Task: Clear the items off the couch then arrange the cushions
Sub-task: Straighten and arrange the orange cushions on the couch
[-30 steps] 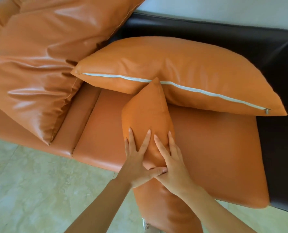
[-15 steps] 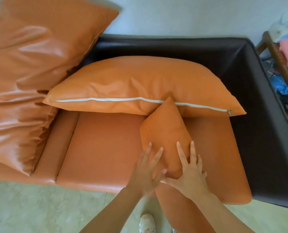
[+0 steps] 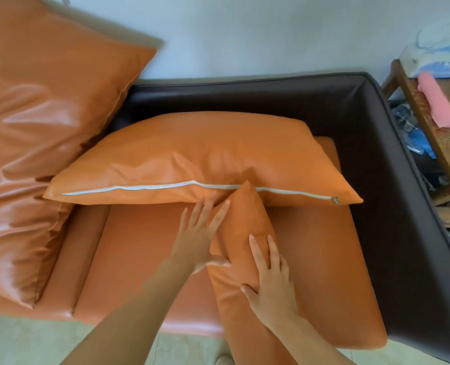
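Small orange throw cushion (image 3: 245,225) standing on edge on the orange seat cushion (image 3: 145,259) of the couch, top corner touching the zipper seam of the large orange back cushion (image 3: 200,156) behind it, lower end reaching past the seat's front edge toward the camera. Left hand (image 3: 200,238) laid flat against the left face of the small cushion — fingers straight and spread, tips near the underside of the large cushion, thumb pressed onto the small cushion's front. Right hand (image 3: 271,280) resting on the right face lower down, fingers straight and slightly fanned, thumb out to the left, palm pressing the leather in; nothing pinched or wrapped by either hand. Large back cushion lying lengthwise on the seat, white zipper (image 3: 192,185) facing forward, pull tab at the right end, back edge against the dark brown couch frame (image 3: 376,143). Second large orange cushion (image 3: 34,127) at the left, glossy and creased, leaning up over the neighbouring seat. Beyond the right armrest — wooden side table (image 3: 444,143) carrying a pink cloth (image 3: 437,104) and pale blue-white fabric (image 3: 439,56). Pale tiled floor (image 3: 21,343) along the bottom edge.
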A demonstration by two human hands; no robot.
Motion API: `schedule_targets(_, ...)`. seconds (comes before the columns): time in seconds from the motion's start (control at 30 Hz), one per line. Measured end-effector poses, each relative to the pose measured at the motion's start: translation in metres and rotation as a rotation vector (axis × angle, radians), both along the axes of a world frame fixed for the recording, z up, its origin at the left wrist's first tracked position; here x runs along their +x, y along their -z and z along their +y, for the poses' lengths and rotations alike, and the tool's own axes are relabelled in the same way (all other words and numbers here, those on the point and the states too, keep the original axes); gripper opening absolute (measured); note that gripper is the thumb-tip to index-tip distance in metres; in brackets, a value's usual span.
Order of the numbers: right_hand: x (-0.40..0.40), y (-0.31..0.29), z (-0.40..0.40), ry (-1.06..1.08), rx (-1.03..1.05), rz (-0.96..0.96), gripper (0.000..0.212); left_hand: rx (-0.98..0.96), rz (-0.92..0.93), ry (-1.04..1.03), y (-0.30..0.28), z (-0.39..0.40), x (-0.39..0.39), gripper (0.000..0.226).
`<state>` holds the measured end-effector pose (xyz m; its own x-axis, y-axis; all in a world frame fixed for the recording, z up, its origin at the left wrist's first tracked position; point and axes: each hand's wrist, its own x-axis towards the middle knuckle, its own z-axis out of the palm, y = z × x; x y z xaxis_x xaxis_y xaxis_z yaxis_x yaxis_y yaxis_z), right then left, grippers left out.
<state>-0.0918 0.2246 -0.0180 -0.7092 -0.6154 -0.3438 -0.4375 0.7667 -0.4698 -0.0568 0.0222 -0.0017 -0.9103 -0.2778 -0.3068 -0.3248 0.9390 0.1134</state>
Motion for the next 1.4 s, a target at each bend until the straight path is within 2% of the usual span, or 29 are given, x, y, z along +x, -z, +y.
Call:
schedule_targets(0.1,-0.008,-0.003,0.014,0.0,0.028,0.02,0.108,-0.2,0.102,-0.079,-0.012,-0.029,-0.021,0.139)
schedule_targets(0.2,-0.018,-0.005,0.025,-0.007,0.072,0.089,0.109,-0.328,0.078,-0.165,-0.02,-0.058,-0.04,0.136)
schedule_targets(0.27,-0.026,-0.01,0.026,-0.034,0.144,0.099,0.118,-0.376,0.063,-0.153,-0.022,-0.072,-0.055,0.139)
schedule_targets(0.37,-0.043,-0.013,0.024,-0.012,0.289,0.035,0.139,-0.383,0.029,-0.108,-0.016,-0.083,-0.081,0.14)
schedule_targets(0.57,-0.059,-0.017,0.003,-0.152,0.345,0.128,0.114,-0.429,0.122,-0.085,0.01,-0.094,-0.097,0.138)
schedule_targets(0.77,-0.061,-0.023,-0.008,-0.165,0.431,0.102,0.117,-0.438,0.181,-0.058,0.003,-0.117,-0.105,0.156)
schedule_targets(0.93,-0.066,-0.018,-0.008,-0.147,0.403,0.103,0.12,-0.397,0.118,0.036,-0.006,-0.133,-0.121,0.15)
schedule_targets(1.13,-0.064,-0.004,-0.007,-0.113,0.406,0.117,0.134,-0.367,0.129,0.004,0.0,-0.122,-0.115,0.128)
schedule_targets(1.23,-0.063,-0.002,-0.004,-0.148,0.341,0.181,0.127,-0.326,0.166,-0.035,-0.001,-0.119,-0.112,0.104)
schedule_targets(1.33,-0.062,-0.006,-0.003,-0.143,0.334,0.189,0.125,-0.305,0.037,-0.083,-0.015,-0.106,-0.111,0.066)
schedule_targets(1.4,-0.06,-0.008,-0.002,-0.124,0.334,0.185,0.128,-0.372,-0.062,-0.058,-0.023,-0.094,-0.11,0.056)
